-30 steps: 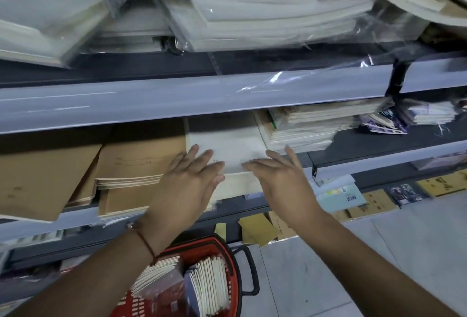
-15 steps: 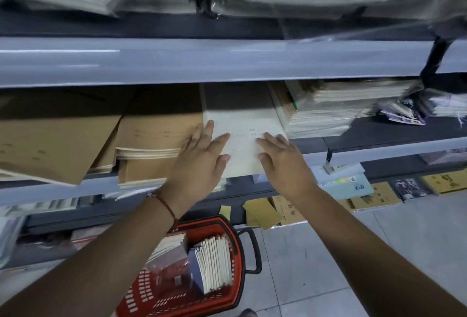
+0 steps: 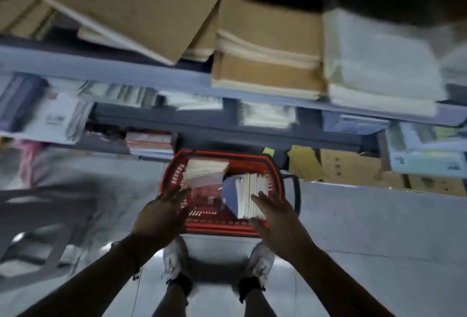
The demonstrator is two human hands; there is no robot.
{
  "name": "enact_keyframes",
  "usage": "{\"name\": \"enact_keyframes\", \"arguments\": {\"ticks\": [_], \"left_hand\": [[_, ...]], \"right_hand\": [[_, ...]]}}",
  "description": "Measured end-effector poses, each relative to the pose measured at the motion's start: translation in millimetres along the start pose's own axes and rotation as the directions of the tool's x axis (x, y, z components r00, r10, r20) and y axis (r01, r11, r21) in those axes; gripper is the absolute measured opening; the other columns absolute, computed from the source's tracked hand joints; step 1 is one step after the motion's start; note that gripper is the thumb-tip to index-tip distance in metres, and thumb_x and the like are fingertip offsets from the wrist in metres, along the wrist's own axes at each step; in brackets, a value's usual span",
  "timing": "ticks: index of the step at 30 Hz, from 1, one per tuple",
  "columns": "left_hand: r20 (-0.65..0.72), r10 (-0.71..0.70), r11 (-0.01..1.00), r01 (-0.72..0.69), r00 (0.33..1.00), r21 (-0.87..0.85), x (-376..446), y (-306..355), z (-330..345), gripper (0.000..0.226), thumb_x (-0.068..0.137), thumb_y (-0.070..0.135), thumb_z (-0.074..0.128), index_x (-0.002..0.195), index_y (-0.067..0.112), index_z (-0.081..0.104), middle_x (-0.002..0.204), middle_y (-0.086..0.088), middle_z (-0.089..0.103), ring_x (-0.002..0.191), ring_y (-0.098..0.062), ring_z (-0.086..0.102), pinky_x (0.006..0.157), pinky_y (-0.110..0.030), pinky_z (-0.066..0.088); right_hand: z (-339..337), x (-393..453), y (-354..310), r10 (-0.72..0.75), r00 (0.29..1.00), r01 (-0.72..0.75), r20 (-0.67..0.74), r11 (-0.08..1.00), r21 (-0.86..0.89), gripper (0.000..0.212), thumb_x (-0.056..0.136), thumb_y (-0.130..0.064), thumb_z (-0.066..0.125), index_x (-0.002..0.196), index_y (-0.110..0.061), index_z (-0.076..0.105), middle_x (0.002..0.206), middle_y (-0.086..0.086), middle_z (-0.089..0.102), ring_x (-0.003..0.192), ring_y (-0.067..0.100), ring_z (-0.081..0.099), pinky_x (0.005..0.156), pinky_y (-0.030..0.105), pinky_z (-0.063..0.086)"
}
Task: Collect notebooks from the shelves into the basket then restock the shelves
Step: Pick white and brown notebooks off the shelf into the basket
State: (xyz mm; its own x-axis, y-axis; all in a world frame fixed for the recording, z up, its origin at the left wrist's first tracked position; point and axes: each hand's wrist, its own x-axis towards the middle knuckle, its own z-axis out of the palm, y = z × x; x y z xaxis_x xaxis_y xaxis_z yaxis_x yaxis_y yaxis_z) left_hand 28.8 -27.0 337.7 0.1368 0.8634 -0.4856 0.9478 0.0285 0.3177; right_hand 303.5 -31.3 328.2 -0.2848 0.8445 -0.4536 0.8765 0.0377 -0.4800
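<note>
Both hands have left the shelf's pale stack and now hang over the red basket (image 3: pixel 275 172) on the floor, fingers spread, each grip loose and empty. The left hand (image 3: pixel 161 215) is above the near left rim; the right hand (image 3: pixel 275 215) overlaps the upright notebooks (image 3: pixel 250 195). Beyond, the shelf edge (image 3: pixel 126 74) carries the brown folders (image 3: pixel 267 64).

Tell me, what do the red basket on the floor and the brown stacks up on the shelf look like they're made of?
The red basket looks like moulded plastic: its walls are slotted and evenly coloured. The brown stacks look like matte kraft paper or thin card, with pale sheet edges at the sides. Blur leaves both uncertain.
</note>
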Motion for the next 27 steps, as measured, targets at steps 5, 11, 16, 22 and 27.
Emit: {"name": "enact_keyframes", "arguments": {"ticks": [5, 11, 16, 22, 27], "left_hand": [[0.045, -0.114, 0.992, 0.116, 0.992, -0.050, 20.7, -61.4, 58.1, 0.045, 0.098, 0.037, 0.046, 0.141, 0.022, 0.048, 0.140, -0.001, 0.055, 0.118, -0.024, 0.059, 0.093, -0.037, 0.051], [0.057, -0.156, 0.977, 0.162, 0.986, -0.141, 87.0, -111.1, 129.4, 0.037, 0.102, 0.028, 0.045, 0.138, 0.020, 0.048, 0.133, -0.004, 0.060, 0.109, -0.021, 0.064, 0.086, -0.029, 0.050], [0.031, -0.153, 0.978, 0.156, 0.988, -0.136, 155.9, -136.9, 192.1, 0.039, 0.102, 0.026, 0.043, 0.141, 0.020, 0.047, 0.132, -0.006, 0.061, 0.108, -0.024, 0.064, 0.087, -0.033, 0.051], [-0.047, -0.064, 0.996, 0.067, 0.997, 0.059, 215.6, -153.2, 257.1, 0.049, 0.094, 0.017, 0.045, 0.143, 0.023, 0.041, 0.140, -0.009, 0.051, 0.111, -0.029, 0.060, 0.085, -0.039, 0.051], [-0.148, -0.043, 0.991, 0.061, 0.988, 0.121, 230.9, -161.0, 275.8, 0.054, 0.092, 0.014, 0.049, 0.144, 0.016, 0.038, 0.129, -0.014, 0.049, 0.105, -0.032, 0.055, 0.076, -0.038, 0.047]], "right_hand": [[71.9, 49.1, 1.9, 0.069, 0.985, -0.069, 0.161, 0.998, -0.006, 0.062, 0.092, -0.044, 0.056, 0.147, -0.018, 0.043, 0.150, 0.005, 0.045, 0.141, 0.030, 0.037, 0.115, 0.042, 0.031], [162.1, 125.6, 26.8, 0.093, 0.963, -0.073, 0.251, 0.993, -0.090, 0.073, 0.092, -0.062, 0.044, 0.150, -0.019, 0.035, 0.154, 0.007, 0.039, 0.140, 0.030, 0.037, 0.112, 0.035, 0.029], [220.2, 185.4, 47.0, 0.002, 0.981, -0.007, 0.196, 1.000, 0.025, 0.082, 0.087, -0.069, 0.039, 0.145, -0.010, 0.044, 0.140, 0.012, 0.054, 0.125, 0.032, 0.054, 0.099, 0.041, 0.043], [276.6, 244.1, 70.8, 0.007, 0.984, -0.017, 0.179, 0.998, 0.057, 0.062, 0.090, -0.054, 0.059, 0.140, -0.022, 0.045, 0.133, 0.002, 0.058, 0.117, 0.020, 0.057, 0.090, 0.032, 0.048], [283.1, 266.1, 72.9, 0.065, 0.994, -0.071, 0.084, 0.994, 0.080, 0.063, 0.091, -0.037, 0.062, 0.148, -0.024, 0.039, 0.141, 0.004, 0.054, 0.124, 0.021, 0.054, 0.099, 0.036, 0.046]]}}
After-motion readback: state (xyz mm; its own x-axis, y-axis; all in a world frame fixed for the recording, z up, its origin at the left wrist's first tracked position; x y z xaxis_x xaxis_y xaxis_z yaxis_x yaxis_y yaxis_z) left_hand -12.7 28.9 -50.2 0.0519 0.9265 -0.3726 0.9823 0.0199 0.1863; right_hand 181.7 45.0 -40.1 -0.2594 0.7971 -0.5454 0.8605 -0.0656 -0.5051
